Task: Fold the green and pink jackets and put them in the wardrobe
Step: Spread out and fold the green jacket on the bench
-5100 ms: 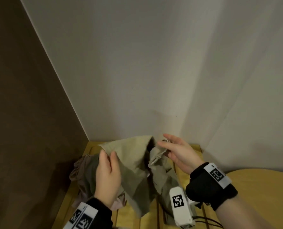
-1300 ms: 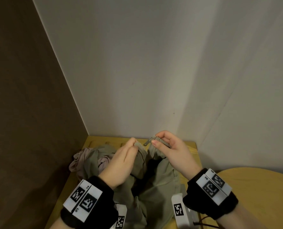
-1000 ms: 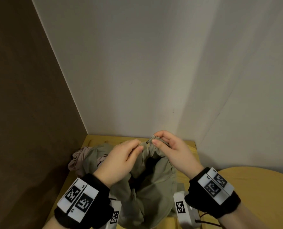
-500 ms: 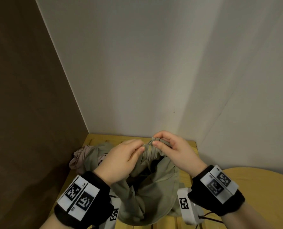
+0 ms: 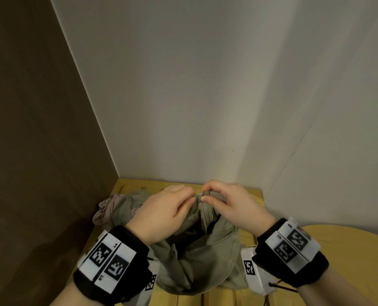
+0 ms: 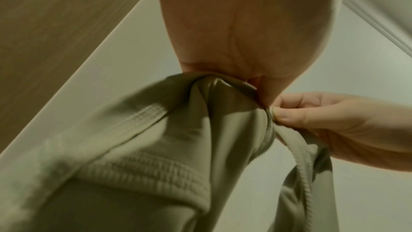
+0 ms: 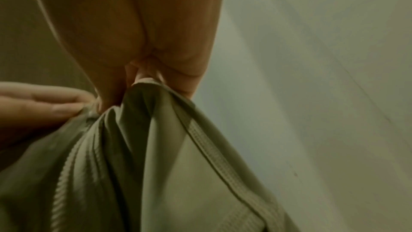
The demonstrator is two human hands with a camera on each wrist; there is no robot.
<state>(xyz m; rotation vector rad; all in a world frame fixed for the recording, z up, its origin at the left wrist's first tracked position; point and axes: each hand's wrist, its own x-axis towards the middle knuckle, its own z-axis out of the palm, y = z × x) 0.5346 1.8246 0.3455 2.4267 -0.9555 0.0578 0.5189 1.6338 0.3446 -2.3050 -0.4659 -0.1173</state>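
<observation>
The green jacket (image 5: 196,257) hangs bunched over a wooden slatted surface (image 5: 130,184) in a wall corner. My left hand (image 5: 168,210) and right hand (image 5: 230,204) meet at its top edge, each pinching the fabric with fingertips almost touching. In the left wrist view the jacket (image 6: 156,156) hangs from my left hand (image 6: 254,84), and the right hand's fingers (image 6: 296,114) pinch a ribbed hem. In the right wrist view the jacket (image 7: 156,165) hangs from my right hand (image 7: 142,80). The pink jacket (image 5: 108,208) lies crumpled at the left, partly under the green one.
A brown panel (image 5: 35,151) stands close on the left, and white walls (image 5: 205,96) close off the back and right. A round wooden tabletop (image 5: 349,244) sits at the lower right.
My hands have come together at the top edge of the green jacket and now pinch it almost finger to finger. The jacket has gathered and lifted between them.
</observation>
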